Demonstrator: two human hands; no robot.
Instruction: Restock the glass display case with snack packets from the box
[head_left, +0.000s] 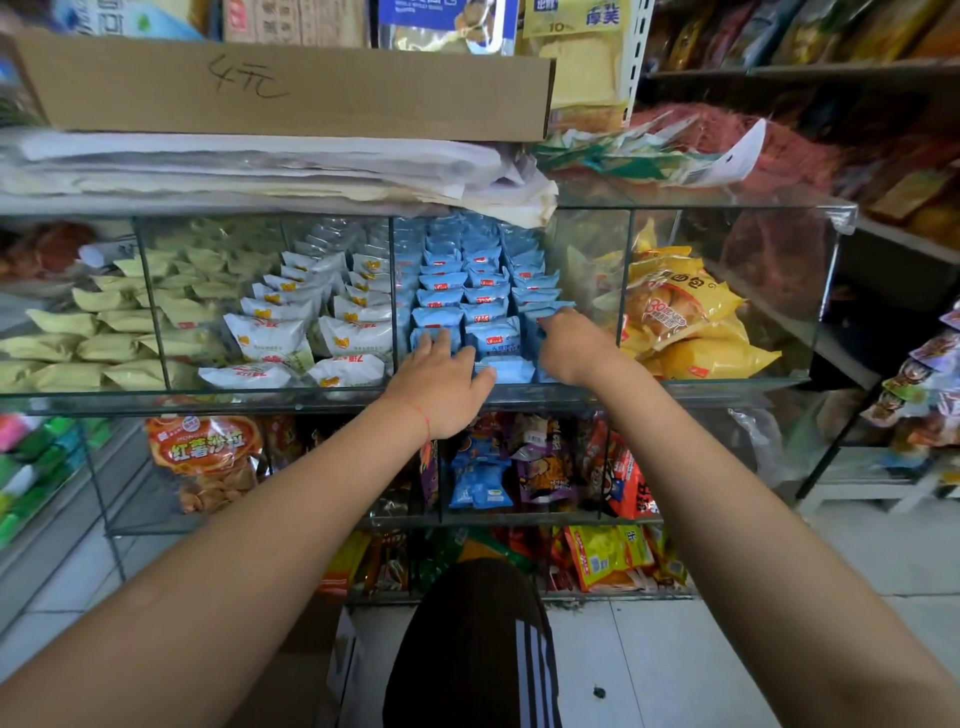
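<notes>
The glass display case (727, 387) stands at chest height, split into compartments. Its middle compartment holds several rows of blue snack packets (485, 283). My left hand (441, 384) reaches over the front glass edge, fingers spread and lying flat on the front left blue packets. My right hand (574, 345) is inside the same compartment on the right, fingers bent down onto the front right blue packets; what lies under the fingers is hidden. A cardboard box (306, 670) shows on the floor at the bottom, partly behind my leg.
White packets (291, 332) and pale green packets (93, 332) fill the left compartments, yellow bags (685, 322) the right one. Folded paper and a flat cardboard carton (291, 88) lie on the case top. Lower glass shelves hold mixed snacks (519, 467). Tiled floor lies to the right.
</notes>
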